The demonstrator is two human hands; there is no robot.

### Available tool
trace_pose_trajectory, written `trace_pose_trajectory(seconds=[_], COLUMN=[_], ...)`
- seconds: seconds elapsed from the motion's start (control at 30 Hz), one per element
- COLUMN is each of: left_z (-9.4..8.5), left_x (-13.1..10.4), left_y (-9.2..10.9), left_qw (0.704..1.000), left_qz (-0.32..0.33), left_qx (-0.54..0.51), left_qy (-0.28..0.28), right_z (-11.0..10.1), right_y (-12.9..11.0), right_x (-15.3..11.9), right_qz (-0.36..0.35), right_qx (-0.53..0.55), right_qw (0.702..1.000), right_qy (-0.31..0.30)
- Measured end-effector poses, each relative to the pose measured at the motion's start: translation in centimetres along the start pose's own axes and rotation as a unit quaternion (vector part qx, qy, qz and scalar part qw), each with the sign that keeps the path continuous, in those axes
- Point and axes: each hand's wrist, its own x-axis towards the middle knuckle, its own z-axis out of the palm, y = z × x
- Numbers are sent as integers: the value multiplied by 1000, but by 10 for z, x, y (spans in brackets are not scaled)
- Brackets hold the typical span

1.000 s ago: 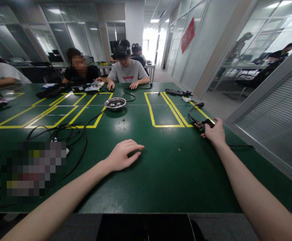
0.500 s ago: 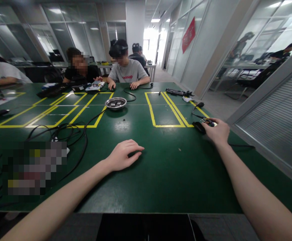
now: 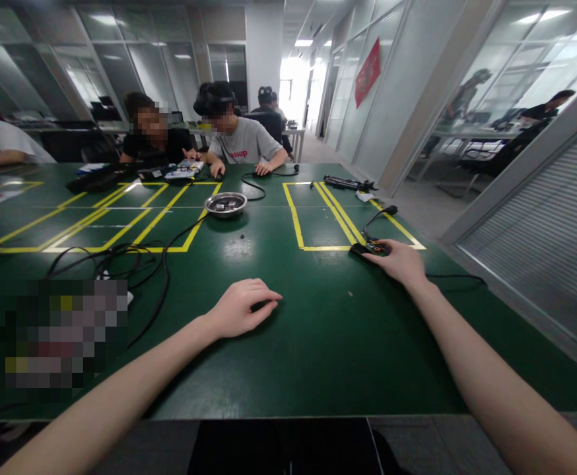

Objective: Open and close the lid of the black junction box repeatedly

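On the green table point(image 3: 308, 356), my left hand point(image 3: 246, 307) rests with its thumb and forefinger apart and nothing between them. Farther right, my right hand point(image 3: 401, 260) is closed round a small black device point(image 3: 360, 250) with orange and light-coloured details. The device is low over or on the table by the yellow tape, and my fingers partly cover it. A black cable with a dark plug-like end point(image 3: 391, 210) lies just behind it. Another stretch of cable point(image 3: 459, 277) runs to the right from behind my wrist.
A metal bowl point(image 3: 226, 204) with small silvery pieces stands mid-table. Tangled black cables point(image 3: 135, 260) lie at left beside a blurred-out item point(image 3: 61, 336). A folded black tripod-like stand point(image 3: 350, 183) is at the back right. Across the table, a person in a grey shirt point(image 3: 246, 142) handles something.
My right hand has moved left with the black device, from beyond the yellow tape's corner towards the taped double line. My left hand keeps its place.
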Motion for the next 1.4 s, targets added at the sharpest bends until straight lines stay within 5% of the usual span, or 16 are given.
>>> trace_pose_trajectory(seconds=[0.13, 0.23, 0.33, 0.43, 0.73, 1.0, 1.17, 1.4], left_z=[-2, -5, -5, -2, 0, -1, 1, 5], left_x=[2, 3, 1, -1, 5, 8, 9, 5], left_y=[2, 4, 3, -1, 4, 10, 12, 7], left_qw=[1000, 1000, 1000, 997, 993, 985, 982, 986], left_qz=[1, 0, -17, -42, -60, -108, -124, -114], left_qx=[4, 20, 25, 41, 63, 95, 110, 97], left_qy=[8, 17, -4, -55, -80, -94, -92, -77], right_z=[2, 5, 7, 8, 6, 5, -6, 0], right_y=[-63, -103, -128, -138, -140, -138, -130, -129], right_x=[-27, -54, -76, -86, -88, -87, -82, -83], right_qz=[-137, -283, -375, -416, -442, -452, -401, -430], right_qx=[89, 193, 253, 274, 194, 228, 207, 240], right_qw=[981, 920, 857, 826, 851, 848, 870, 846], right_qy=[-103, -191, -248, -263, -208, -158, -197, -205])
